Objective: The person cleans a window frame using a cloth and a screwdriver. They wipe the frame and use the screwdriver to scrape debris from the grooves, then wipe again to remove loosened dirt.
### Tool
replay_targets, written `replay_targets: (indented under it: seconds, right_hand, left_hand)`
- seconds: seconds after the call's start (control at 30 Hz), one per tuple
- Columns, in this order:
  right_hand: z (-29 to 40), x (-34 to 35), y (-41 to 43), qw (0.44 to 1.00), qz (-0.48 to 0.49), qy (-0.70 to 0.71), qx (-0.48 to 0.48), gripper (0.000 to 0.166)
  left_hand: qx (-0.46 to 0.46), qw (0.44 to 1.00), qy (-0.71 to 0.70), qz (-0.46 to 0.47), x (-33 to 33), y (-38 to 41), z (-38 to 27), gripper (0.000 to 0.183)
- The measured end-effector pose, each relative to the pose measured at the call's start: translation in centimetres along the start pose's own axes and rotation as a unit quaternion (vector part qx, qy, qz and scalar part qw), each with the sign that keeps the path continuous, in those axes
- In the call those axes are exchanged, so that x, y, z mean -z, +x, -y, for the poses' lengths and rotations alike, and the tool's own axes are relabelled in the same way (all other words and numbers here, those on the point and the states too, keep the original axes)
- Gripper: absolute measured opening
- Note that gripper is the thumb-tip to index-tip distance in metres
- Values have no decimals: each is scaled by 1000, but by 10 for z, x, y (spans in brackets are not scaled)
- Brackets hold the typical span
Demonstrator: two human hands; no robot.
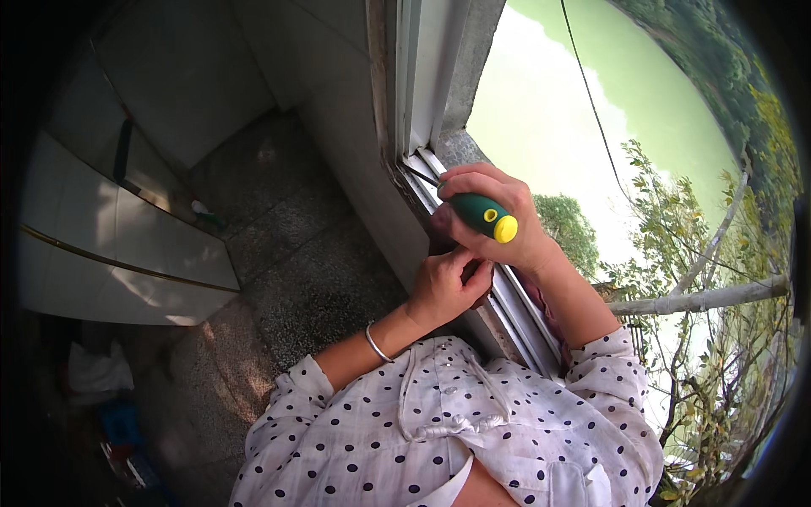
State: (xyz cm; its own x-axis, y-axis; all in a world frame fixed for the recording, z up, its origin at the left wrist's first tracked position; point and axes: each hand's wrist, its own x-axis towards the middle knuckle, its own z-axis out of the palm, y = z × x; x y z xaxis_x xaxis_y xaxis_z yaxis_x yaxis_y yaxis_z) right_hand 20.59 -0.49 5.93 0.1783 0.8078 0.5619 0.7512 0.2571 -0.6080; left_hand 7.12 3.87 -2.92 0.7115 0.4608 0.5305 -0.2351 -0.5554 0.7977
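Note:
My right hand [507, 196] is closed round the green handle of a screwdriver [474, 214], whose butt end is yellow. Its thin dark shaft slants up and left, with the end at the inner side of a white sliding-window track [431, 190], near the foot of the upright frame [423, 95]. My left hand [450, 282], with a silver bangle at the wrist, is just below, by the sill and close against the right one. Its fingers are bent; a dark reddish thing shows by them, but whether they hold it cannot be told.
The window opening is on the right, with a pole [697, 303], branches and green water outside. A pinkish cloth [538, 298] lies along the outer track. At the left are pale cabinet panels [158, 253] above a dark speckled floor [304, 253]; a blue object [120, 421] stands low left.

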Motion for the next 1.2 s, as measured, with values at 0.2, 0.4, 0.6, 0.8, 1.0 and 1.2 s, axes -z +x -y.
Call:
replay_targets:
  seconds: [0.2,0.4,0.6,0.8,1.0,1.2]
  right_hand:
    - [12,-13,38,990,35,44,-127,12]
    - [14,-20,48,997,-22,25,-71,11]
    - [6,-18,27,992,-78,77,-67,9]
    - [-13,-29,19,982,-97,127,-99,11]
    - [24,-30,11,995,-80,11,-64,10]
    - [-6,-35,8,962,-138,172,-160,6]
  left_hand:
    - [14,999,-31,-6,-3,0,7,12]
    - [4,1000,-28,-12,-3,1,8,10]
    - [9,999,-44,-20,-3,1,14,9]
    - [8,998,-59,-19,-8,7,3,10]
    - [0,999,-29,-17,-8,0,14,17]
    - [-10,998,-50,-33,-11,5,7,11]
